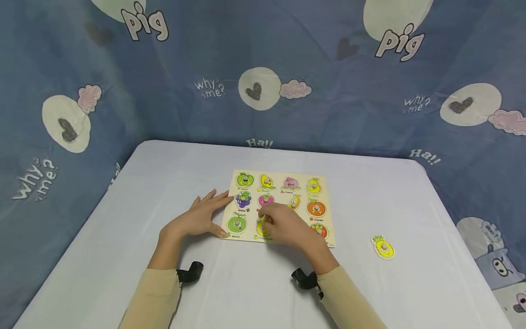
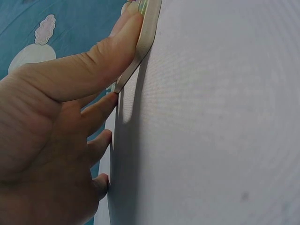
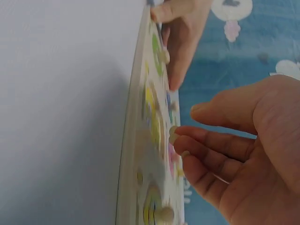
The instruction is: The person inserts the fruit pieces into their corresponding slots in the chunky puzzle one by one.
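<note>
A wooden fruit puzzle board point(image 1: 255, 203) with small knobs lies on the table. My left hand point(image 1: 201, 217) is spread at its left edge. In the left wrist view, its thumb point(image 2: 101, 61) rests on the board's rim while the other fingers extend along the side. My right hand point(image 1: 287, 226) hovers over the front middle of the board, close to a yellow pineapple picture point(image 1: 261, 228) that it partly covers. A gap shows between its thumb and bent fingers point(image 3: 206, 145) in the right wrist view, with nothing held. Right of the board lies a loose pineapple piece point(image 1: 383, 248).
A white cloth covers the table point(image 1: 164, 164). Behind it hangs a blue printed curtain point(image 1: 328, 114). Black wrist cameras sit on both wrists, the left camera point(image 1: 191, 273) and the right camera point(image 1: 304, 278) just in front of the board.
</note>
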Demonstrator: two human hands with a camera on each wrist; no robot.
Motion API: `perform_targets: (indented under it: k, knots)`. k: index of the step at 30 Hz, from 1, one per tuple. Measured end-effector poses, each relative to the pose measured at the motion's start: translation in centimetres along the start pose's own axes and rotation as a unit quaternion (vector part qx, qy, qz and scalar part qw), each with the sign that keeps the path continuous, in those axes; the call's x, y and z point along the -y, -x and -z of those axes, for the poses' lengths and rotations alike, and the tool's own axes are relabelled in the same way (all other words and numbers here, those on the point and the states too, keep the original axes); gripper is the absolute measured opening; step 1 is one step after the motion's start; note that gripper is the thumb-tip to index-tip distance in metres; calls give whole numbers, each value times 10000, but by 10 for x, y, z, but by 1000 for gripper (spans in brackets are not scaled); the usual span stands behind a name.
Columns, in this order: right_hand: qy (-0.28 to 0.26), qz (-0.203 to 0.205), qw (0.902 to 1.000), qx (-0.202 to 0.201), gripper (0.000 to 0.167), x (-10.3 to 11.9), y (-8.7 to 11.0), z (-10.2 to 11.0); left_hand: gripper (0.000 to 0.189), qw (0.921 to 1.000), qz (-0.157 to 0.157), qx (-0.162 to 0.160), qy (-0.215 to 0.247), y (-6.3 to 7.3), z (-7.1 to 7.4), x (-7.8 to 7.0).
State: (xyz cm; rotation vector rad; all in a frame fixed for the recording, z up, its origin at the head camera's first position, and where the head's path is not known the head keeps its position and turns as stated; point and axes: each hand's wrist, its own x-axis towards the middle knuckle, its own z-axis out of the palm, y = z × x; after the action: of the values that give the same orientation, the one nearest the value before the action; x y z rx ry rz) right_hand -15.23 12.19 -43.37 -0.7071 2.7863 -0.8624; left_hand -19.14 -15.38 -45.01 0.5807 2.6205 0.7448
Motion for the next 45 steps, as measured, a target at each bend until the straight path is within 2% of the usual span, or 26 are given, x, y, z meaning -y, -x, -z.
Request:
perform_targets:
  k: [8,17,26,35,45]
  knots:
    - [3,-302,9983,-491,19,-23,16,16,112,10000,-4,33,0,-6,1,-3]
    - [-74,-618,9971,-438,20,-38,32,28,111,10000,14,43,9,-3,2,-3]
    - [157,-868,9946,-554,16,-61,51,40,110,9999,67,16,79,-4,0,-3]
    - [190,-1309,9900,-492,14,-83,70,50,110,10000,70,-2,48,-5,-1,-1]
    - [196,-1533,9862,-597,14,-98,87,67,110,9998,132,7,133,-3,-2,-2]
